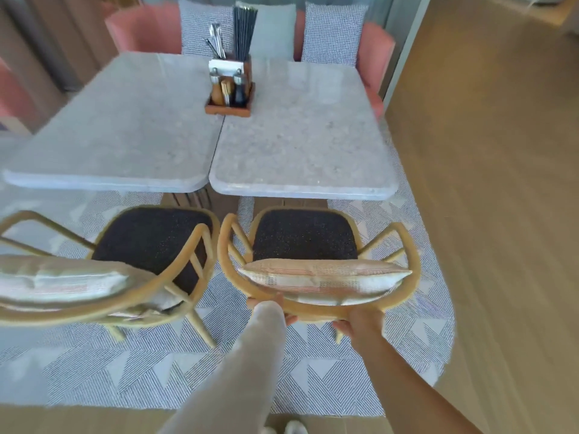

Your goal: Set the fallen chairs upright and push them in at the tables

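Two yellow-framed chairs with dark seats stand upright on the rug, facing two grey stone tables. The right chair (305,234) sits just short of the right table (300,186), with a striped cushion (322,275) leaning on its curved backrest. My left hand (272,308), in a pale sleeve, grips the back rail from behind at its left part. My right hand (357,321) grips the same rail further right. The left chair (150,236) stands beside it before the left table (103,183), untouched, with its own cushion (59,281).
A wooden caddy (230,89) with cutlery, menus and shakers sits where the tables meet. Pink armchairs (374,54) with checked pillows line the far side. A patterned rug (344,371) lies underfoot; bare wooden floor (501,183) opens to the right.
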Motion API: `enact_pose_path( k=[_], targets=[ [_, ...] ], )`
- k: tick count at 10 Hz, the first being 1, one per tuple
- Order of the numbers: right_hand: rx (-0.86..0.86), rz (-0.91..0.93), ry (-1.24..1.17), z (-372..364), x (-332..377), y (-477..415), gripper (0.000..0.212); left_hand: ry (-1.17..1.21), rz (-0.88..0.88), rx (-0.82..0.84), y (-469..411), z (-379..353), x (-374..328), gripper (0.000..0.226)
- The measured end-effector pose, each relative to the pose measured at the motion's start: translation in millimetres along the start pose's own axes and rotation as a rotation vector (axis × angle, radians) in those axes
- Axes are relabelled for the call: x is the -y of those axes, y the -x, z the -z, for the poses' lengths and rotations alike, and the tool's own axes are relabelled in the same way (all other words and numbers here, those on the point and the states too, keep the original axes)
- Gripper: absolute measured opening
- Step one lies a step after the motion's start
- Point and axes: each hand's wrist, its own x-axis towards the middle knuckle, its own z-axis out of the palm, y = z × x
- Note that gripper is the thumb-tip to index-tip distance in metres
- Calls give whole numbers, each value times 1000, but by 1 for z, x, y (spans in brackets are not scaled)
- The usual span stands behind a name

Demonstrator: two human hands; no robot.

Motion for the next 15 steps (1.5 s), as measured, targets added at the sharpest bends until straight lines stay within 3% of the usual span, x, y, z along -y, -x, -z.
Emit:
enact_pose_path(
  k=[1, 2, 3, 4, 5, 7, 10, 12, 13, 15],
  targets=[
    [-52, 90, 44, -4, -4, -5, 62, -6, 31, -10, -4, -3, -4, 28],
    [-74, 96, 40, -4, -2, -5, 68, -102, -21, -54, -14, -7, 0, 47],
    [-69, 104, 89, 5, 6, -13, 55, 30, 20, -40, -20, -18, 0, 45],
    [-35, 105, 68, 9, 13, -19, 50, 124, 94, -51, -30, -23, 1, 27],
    [-32, 113, 54, 10, 15, -17, 48, 75, 65, -53, -40, -25, 6, 17],
    [-44, 76, -7, 15, 15, -6, 26, 136, 36, -73, -28, -26, 11, 18],
    [-99, 80, -69, 42, 6, -5, 47, 116, 42, -48, -16, -30, 38, 13],
    [-120, 61, -99, 40, 5, -4, 46, 132, -51, 20, -16, -22, 42, 27],
    [-162, 45, -78, 33, 1, -1, 41, 116, -36, 118, -13, -10, 41, 11],
    [-78, 35, 1, 28, -8, -2, 40, 12, 93, -2, -18, -3, 21, 19]
  ],
)
